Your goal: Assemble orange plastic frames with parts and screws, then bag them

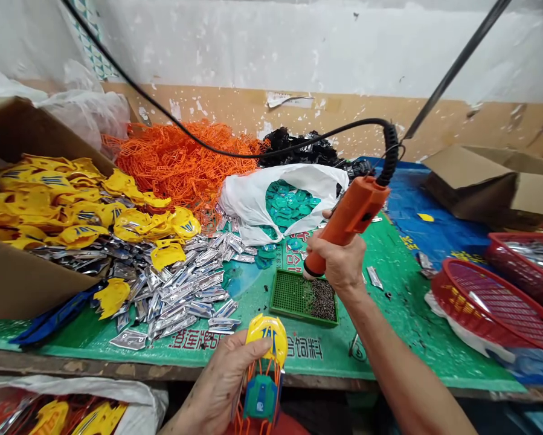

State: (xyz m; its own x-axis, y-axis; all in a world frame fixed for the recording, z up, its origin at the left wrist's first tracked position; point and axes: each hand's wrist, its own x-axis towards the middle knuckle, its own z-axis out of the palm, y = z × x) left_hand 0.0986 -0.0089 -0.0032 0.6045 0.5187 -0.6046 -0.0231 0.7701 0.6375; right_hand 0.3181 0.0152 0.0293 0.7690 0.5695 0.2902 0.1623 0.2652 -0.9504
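Note:
My left hand [223,377] is closed on a plastic toy car [261,396] with a yellow front piece, orange strips and a green middle, held at the table's front edge. Wrapped in my right hand [339,260] is an orange electric screwdriver [350,211], its black cord curving up from the top. The tool's lower end points down over a green tray [293,296], where small dark screws [323,300] are heaped on the right side. Whether the tip touches a screw I cannot tell.
Left: a cardboard box of yellow parts [49,199] and loose silvery pieces [185,296]. Behind: orange frames [180,157], black parts [293,145], a white bag [244,199] of green pieces [292,205]. Right: red baskets [452,302] and an open carton [475,181].

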